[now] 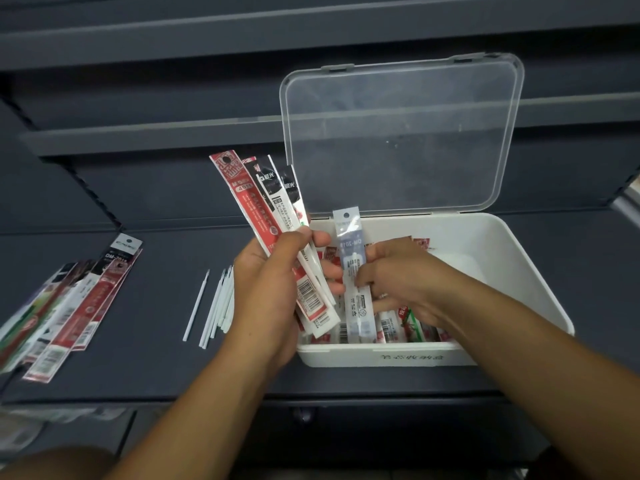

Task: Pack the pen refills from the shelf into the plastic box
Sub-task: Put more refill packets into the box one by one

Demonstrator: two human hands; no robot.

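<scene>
Well left of the plastic box (381, 355), a pile of refill packets (65, 306) is lying on the shelf (156, 358), and loose white refills (216, 306) are lying nearer it. At the box's left edge, the left hand (273, 282) is gripping a fan of packets (263, 209), fingers curled. Over the box, the right hand (398, 275) is pinching a pale packet (353, 265) above packed ones.

The plastic box (519, 271) is white, its lid (398, 133) clear; the shelf (156, 358) dark slate-grey. The fanned packets (256, 206) are red, black and white — barcode stripes low down. The single packet (353, 271) is pale blue-grey, the loose refills (218, 303) white.
</scene>
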